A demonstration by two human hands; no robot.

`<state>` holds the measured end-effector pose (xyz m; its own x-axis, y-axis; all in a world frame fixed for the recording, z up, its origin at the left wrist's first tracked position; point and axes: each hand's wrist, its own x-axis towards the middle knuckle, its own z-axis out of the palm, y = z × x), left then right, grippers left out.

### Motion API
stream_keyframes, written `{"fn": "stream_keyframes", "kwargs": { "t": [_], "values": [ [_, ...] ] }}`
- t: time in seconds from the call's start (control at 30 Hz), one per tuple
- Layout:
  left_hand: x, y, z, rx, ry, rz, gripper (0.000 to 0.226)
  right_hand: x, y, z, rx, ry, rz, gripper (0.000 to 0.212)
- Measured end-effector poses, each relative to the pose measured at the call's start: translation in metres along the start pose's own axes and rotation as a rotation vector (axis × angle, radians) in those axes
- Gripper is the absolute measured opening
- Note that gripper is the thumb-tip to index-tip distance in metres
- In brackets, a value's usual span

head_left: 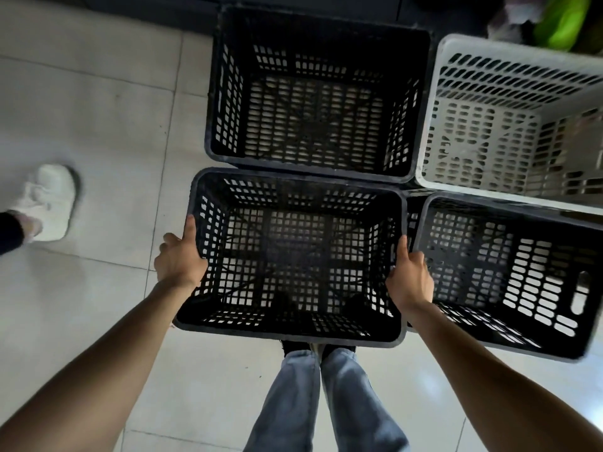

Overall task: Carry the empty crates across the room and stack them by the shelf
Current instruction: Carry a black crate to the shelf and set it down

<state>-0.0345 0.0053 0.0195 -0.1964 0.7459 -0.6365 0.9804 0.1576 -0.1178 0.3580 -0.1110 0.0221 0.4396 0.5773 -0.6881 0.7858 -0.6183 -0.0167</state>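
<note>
An empty black slatted crate [293, 336] hangs in front of my legs. My left hand [177, 256] grips its left rim and my right hand [409, 275] grips its right rim, thumbs inside. Beyond it stands a second empty black crate [313, 27]. To the right of the held one sits a third black crate [502, 345], slightly tilted, touching or nearly touching it. A white crate [522, 52] stands at the back right. All look empty.
Pale tiled floor [98, 125] stretches to the left. Another person's white shoe [49, 200] is at the left edge. A dark base or wall runs along the top, with a green bag [558, 21] at the top right.
</note>
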Motion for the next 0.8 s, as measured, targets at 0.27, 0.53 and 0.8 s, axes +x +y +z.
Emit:
{"fn": "stream_keyframes", "kwargs": {
  "t": [0.27,0.53,0.8],
  "values": [
    [-0.066,-0.04,-0.057,-0.056,-0.018,-0.022,0.093,-0.069,-0.014,-0.053,-0.012,0.007,-0.035,0.079],
    [-0.159,-0.074,-0.138,-0.179,0.05,-0.07,0.093,-0.146,-0.035,-0.156,-0.062,0.091,-0.134,0.077],
    [-0.275,-0.101,-0.196,-0.282,0.073,-0.189,0.092,-0.218,-0.037,-0.243,-0.157,0.129,-0.269,0.08]
  ]
}}
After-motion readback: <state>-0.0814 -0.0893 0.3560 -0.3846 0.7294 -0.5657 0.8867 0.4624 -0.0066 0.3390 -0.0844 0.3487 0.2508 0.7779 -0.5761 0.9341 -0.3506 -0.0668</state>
